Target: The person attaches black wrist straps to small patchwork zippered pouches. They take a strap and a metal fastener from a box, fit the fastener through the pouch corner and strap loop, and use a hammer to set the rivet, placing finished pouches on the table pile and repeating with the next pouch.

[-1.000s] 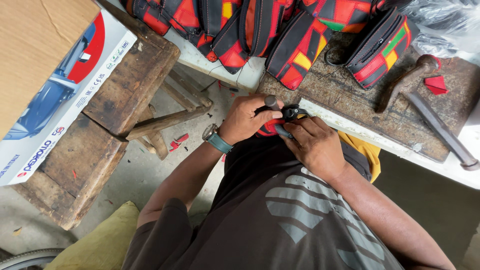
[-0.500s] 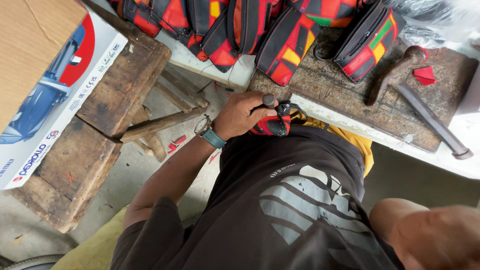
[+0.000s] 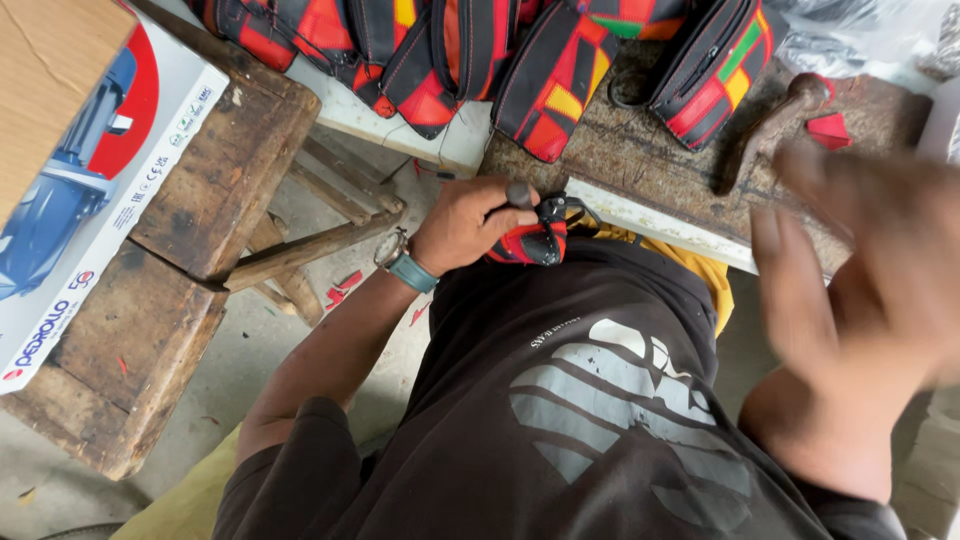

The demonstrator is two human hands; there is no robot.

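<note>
soft even daylight, faint shadows, right hand (image 3: 870, 290) smeared by motion blur, the rest sharp

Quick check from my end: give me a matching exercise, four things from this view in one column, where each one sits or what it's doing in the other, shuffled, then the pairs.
Things:
1. left hand
2. right hand
3. hammer
4. printed carton

Places or states:
A. lying on the worn wooden board at upper right
B. raised near the camera, blurred, holding nothing
C. resting on the old wooden stool at left
D. gripping the small red and black piece at the bench edge

Pairs: 1-D, 2-B, 3-A, 4-C
</note>
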